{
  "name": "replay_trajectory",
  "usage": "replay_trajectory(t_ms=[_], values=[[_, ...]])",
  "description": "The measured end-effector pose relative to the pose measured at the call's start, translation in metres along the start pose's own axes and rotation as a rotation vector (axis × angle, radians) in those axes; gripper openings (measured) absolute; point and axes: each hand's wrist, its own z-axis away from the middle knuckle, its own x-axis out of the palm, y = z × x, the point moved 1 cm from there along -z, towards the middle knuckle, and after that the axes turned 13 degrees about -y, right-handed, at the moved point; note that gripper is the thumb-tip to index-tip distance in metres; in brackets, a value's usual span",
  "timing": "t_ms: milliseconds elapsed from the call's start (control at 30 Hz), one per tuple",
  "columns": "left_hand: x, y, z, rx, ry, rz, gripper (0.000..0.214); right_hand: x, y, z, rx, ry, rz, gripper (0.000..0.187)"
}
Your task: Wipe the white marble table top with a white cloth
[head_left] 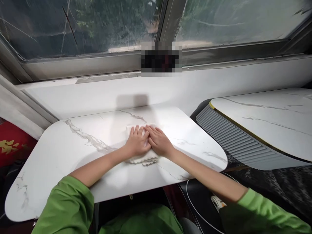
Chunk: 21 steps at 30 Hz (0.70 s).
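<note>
A white cloth (142,160) with a scalloped edge lies folded on a white marble-patterned table (80,156). My left hand (138,142) presses down on it, fingers pointing toward the window. Beside it, touching, my right hand (159,141) grips the cloth from the right, its fingers angled inward. Both hands are closed on the cloth near the middle of the tabletop. Much of the cloth is covered by my palms, and its edge shows toward me.
Behind the table runs a white wall ledge (97,100) beneath a metal-framed window (97,29). To the right stands a second marble-patterned table or cabinet (273,110) with a ribbed grey side. A red cloth item (14,144) is at the left. Below right sits a black round-edged seat (202,201).
</note>
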Motion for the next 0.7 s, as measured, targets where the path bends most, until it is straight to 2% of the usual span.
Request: replay_trajectory(t_ms=[233,367,500,700], values=[[-0.011,-0.065,-0.053,-0.035,0.017,-0.019,0.058,-0.003,0.012,-0.085,0.049,0.007,-0.090,0.053],[-0.018,-0.084,-0.070,-0.131,0.027,-0.037,0.055,-0.005,0.017,-0.123,0.035,0.006,-0.132,0.052],[-0.019,-0.081,-0.070,-0.166,0.007,-0.050,0.055,-0.005,0.018,-0.124,0.052,-0.002,-0.127,0.053],[-0.014,-0.066,-0.048,-0.099,-0.023,-0.021,0.054,-0.003,0.004,-0.086,0.135,-0.059,-0.112,0.056]])
